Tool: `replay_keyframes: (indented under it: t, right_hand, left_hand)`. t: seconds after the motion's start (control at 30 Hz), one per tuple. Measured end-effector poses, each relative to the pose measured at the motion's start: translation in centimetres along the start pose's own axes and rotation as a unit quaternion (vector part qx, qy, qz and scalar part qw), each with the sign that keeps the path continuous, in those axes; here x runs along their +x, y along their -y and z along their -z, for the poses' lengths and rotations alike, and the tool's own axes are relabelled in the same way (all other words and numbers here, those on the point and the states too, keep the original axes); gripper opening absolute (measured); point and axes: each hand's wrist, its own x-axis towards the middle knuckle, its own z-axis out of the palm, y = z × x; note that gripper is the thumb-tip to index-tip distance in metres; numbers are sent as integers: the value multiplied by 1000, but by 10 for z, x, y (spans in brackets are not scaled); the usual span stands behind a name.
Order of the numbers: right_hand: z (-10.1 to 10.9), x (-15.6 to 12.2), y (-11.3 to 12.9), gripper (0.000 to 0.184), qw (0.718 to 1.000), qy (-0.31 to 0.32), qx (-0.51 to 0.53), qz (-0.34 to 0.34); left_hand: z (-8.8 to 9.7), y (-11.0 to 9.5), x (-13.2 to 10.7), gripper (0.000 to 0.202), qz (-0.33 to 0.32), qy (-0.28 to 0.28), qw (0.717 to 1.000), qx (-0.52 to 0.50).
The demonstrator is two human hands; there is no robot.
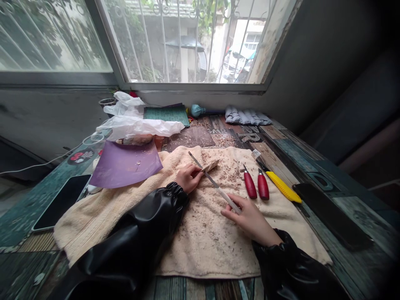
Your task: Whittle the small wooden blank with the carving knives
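My left hand (188, 178) pinches a small piece of wood (211, 166) that points up and to the right above a beige towel (225, 254). In my right hand (246, 216) is a narrow saw blade (208, 176) with a pale wrapped grip and a hole near its far tip. The blade slants across the wood, close to my left fingertips. Whether its edge touches the wood I cannot tell. Wood shavings lie scattered over the towel. Right of the wood rest two red-handled carving knives (250, 183) and a yellow-handled cutter (283, 185).
Purple sandpaper (128, 164) lies at the left, near a phone (64, 200). A white plastic bag (137, 125), a green mat (167, 116) and a grey padded pouch (246, 116) sit toward the window. A long black object (331, 214) lies on the right.
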Motion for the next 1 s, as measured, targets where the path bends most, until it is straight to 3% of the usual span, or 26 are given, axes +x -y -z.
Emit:
replay_keyframes:
  t: [0.17, 0.37, 0.6, 0.8, 1.0]
  right_hand:
    - [-5, 3, -4, 28, 997, -32, -66, -6]
    - [-11, 5, -7, 26, 980, -65, -179, -51]
    - [-20, 14, 5, 30, 957, -77, -266, -86]
    - [-31, 31, 10, 31, 950, -61, -291, -96]
    - [-30, 8, 3, 32, 956, -53, -278, -80]
  left_hand:
    - [1, -1, 0, 12, 1, 3, 1000, -7]
    - [1, -3, 0, 12, 4, 5, 1000, -7]
    - [2, -3, 0, 13, -10, 19, 999, -46]
    - [1, -6, -1, 12, 4, -1, 1000, 13]
    - [2, -9, -1, 11, 21, -27, 998, 61]
